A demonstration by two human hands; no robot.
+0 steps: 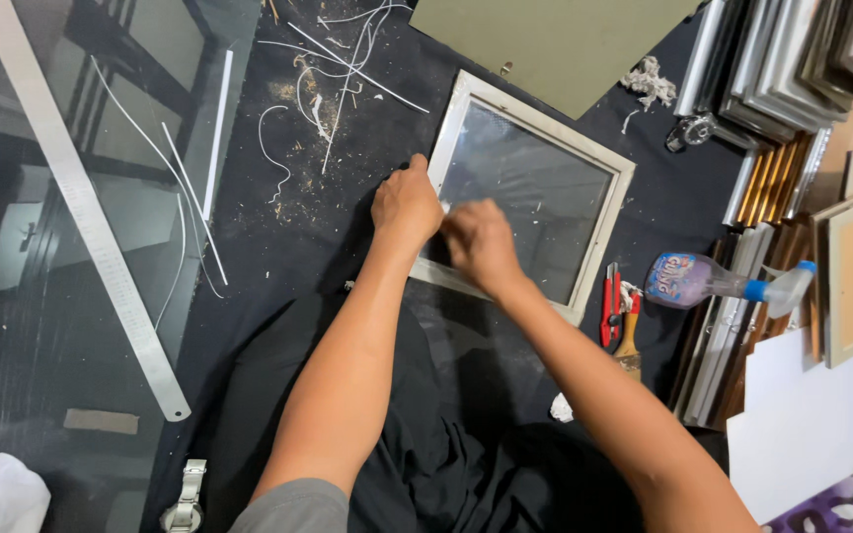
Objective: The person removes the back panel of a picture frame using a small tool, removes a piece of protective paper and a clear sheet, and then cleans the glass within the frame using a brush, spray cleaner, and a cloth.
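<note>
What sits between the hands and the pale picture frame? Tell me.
Nothing visible. The left hand rests on the picture frame at its left rail, and the right hand is at the same rail over the glass; its motion blur hides the exact contact.

frame on the cloth ahead of me, ruler far left, spray bottle right, knife between

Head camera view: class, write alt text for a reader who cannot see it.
Two bare hands, left hand and right hand, press on the near-left edge of a pale glazed picture frame lying on dark cloth. A steel ruler lies left; a spray bottle and stacked frames right.
</note>
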